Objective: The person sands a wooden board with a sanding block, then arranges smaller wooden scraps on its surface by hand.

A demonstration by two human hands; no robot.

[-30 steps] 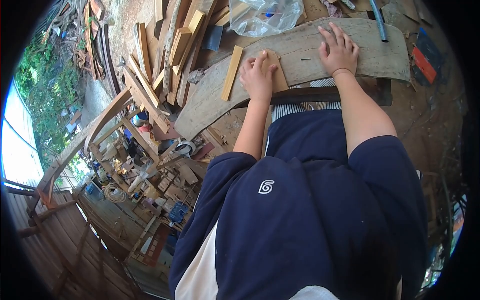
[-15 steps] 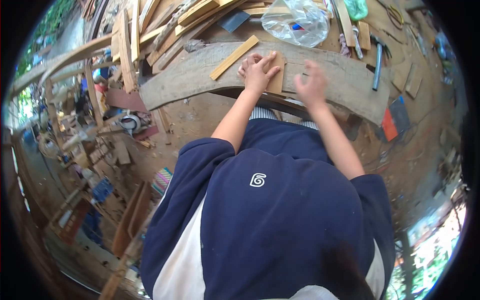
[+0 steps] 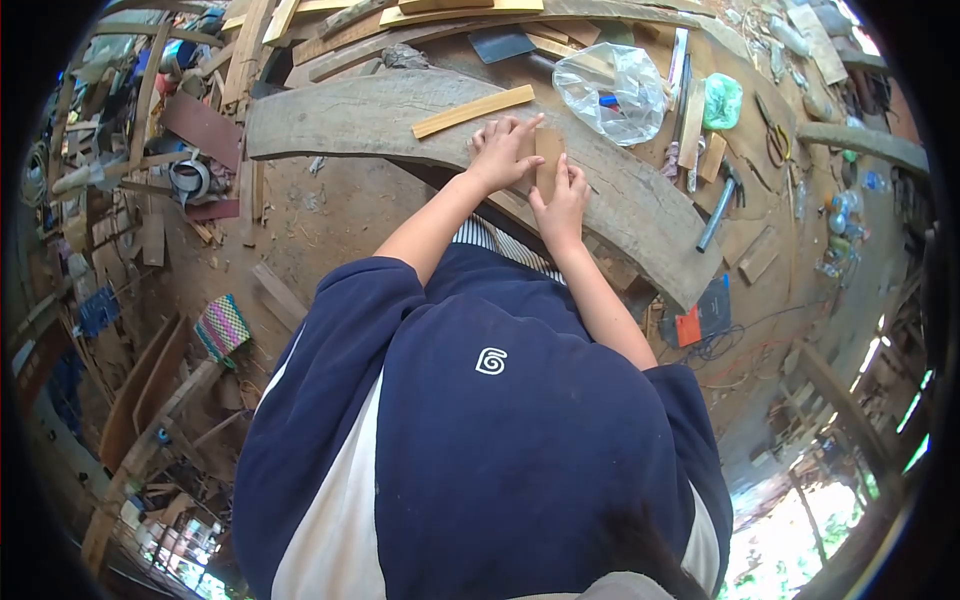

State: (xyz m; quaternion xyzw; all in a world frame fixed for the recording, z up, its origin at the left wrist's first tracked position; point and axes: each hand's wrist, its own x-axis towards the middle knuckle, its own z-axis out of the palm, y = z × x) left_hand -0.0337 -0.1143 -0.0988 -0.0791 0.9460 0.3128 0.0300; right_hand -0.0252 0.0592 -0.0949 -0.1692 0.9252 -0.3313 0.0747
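Observation:
A small flat piece of wood (image 3: 548, 160) lies on a wide curved grey plank (image 3: 620, 215). My left hand (image 3: 500, 155) rests beside its left edge with fingers spread, the thumb at the piece. On the right side of the same piece, my right hand (image 3: 561, 204) touches it with thumb and fingers apart on the surface. Just above my left hand, a light yellow wood strip (image 3: 472, 111) lies slanted across the plank.
Beyond the plank lie a clear plastic bag (image 3: 630, 115), a green bag (image 3: 722, 101), pliers (image 3: 775, 135) and stacked boards. A hammer (image 3: 720, 212) overlaps the plank's right end. A woven basket (image 3: 222, 328) stands on the floor at left.
My right hand has come in from the right and now touches the small wood piece. My left hand stays beside it. The whole view has turned and shifted.

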